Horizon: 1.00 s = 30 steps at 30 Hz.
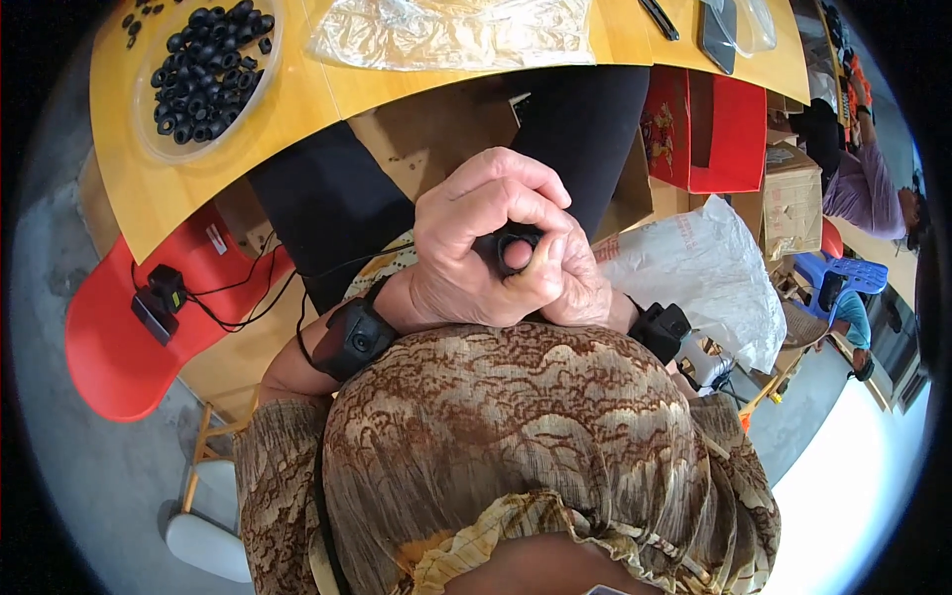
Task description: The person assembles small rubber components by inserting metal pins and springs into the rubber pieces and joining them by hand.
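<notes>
Both hands are pressed together in front of my chest. My left hand (448, 248) is closed, its fingers curled over a small black ring-shaped piece (489, 248) that looks like rubber. My right hand (585, 283) meets it from the other side, also closed around the same piece. A fingertip shows through the ring's round opening; I cannot tell which hand it belongs to. Much of the piece is covered by the fingers. Many similar black pieces (203, 84) lie heaped in a clear round plastic tub (263, 87) on the yellow table (307, 104).
Clear plastic sheeting (446, 35) and a phone (717, 38) lie on the table. A red box (729, 134) and cardboard carton (791, 198) stand at right, near a white plastic bag (709, 278). A red chair (119, 347) with cabled devices is at left. Another person (868, 193) sits far right.
</notes>
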Each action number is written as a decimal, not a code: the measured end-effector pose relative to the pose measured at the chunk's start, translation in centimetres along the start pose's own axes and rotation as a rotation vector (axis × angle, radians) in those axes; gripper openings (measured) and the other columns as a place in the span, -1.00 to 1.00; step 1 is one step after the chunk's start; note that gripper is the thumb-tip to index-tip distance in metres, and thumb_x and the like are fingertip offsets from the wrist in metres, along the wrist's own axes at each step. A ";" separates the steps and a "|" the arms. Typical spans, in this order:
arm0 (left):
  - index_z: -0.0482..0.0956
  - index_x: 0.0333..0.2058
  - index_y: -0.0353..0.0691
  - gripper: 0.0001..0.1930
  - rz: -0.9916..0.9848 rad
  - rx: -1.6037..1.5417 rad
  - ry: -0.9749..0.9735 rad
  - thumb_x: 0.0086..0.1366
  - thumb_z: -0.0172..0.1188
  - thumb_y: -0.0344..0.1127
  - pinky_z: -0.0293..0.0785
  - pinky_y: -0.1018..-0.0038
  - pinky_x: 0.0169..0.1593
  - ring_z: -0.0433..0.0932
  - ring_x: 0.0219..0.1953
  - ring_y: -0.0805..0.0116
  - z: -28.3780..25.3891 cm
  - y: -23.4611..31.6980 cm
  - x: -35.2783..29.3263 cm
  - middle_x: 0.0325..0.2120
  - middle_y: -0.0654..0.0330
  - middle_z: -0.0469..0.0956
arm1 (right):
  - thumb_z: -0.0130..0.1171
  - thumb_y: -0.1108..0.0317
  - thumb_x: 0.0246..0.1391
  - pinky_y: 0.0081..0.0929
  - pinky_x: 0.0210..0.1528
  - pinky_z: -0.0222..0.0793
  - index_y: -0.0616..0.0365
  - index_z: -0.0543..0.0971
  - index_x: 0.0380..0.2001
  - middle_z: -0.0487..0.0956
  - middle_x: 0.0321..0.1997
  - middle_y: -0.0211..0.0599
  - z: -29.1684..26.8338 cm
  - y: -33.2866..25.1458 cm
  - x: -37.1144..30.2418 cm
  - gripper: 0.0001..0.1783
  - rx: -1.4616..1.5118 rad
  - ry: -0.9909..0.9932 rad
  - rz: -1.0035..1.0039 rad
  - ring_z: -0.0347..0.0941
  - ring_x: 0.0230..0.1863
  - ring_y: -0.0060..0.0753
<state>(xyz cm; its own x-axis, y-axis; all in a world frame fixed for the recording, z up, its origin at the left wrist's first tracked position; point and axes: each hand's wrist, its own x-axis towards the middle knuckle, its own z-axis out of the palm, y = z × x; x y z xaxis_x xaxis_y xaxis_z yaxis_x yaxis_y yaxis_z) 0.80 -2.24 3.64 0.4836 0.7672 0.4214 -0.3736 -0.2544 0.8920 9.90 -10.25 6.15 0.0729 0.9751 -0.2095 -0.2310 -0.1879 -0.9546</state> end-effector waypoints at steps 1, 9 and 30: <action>0.44 -0.58 -0.28 -0.94 -0.031 -0.021 -0.008 -0.12 0.13 -0.50 0.40 0.56 -0.46 0.46 -0.54 0.39 -0.1 0.1 -0.2 -0.51 0.13 0.47 | 0.00 0.34 0.09 -0.50 -0.17 0.27 0.15 0.44 -0.27 0.42 -0.28 -0.35 0.0 0.1 -0.1 -0.84 -0.057 -0.013 -0.027 0.34 -0.20 -0.44; 0.43 -0.47 -0.33 -0.92 -0.074 -0.110 -0.036 -0.02 0.09 -0.50 0.38 0.57 -0.44 0.46 -0.44 0.42 0.1 -1.0 -0.4 -0.40 0.09 0.46 | 0.00 0.31 0.10 -0.51 -0.25 0.31 0.15 0.44 -0.35 0.43 -0.37 -0.41 0.2 1.1 0.7 -0.85 -0.074 0.146 -0.102 0.36 -0.28 -0.49; 0.53 -0.34 -0.30 -0.77 -0.017 0.080 0.020 -0.02 0.15 -0.67 0.41 0.61 -0.35 0.44 -0.43 0.44 -1.7 0.1 0.5 -0.19 0.04 0.35 | 0.12 0.27 0.04 -0.67 -0.44 0.25 0.25 0.43 -0.25 0.45 -0.35 -0.38 -1.0 0.8 1.8 -0.72 0.638 0.115 -0.028 0.33 -0.44 -0.61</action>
<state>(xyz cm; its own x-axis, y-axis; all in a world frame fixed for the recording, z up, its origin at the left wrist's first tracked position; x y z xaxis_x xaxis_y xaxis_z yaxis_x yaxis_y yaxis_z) -0.36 -0.86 3.67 0.4734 0.7830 0.4034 -0.3010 -0.2866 0.9095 10.80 -8.73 4.81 0.1821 0.9531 -0.2417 -0.7560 -0.0214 -0.6542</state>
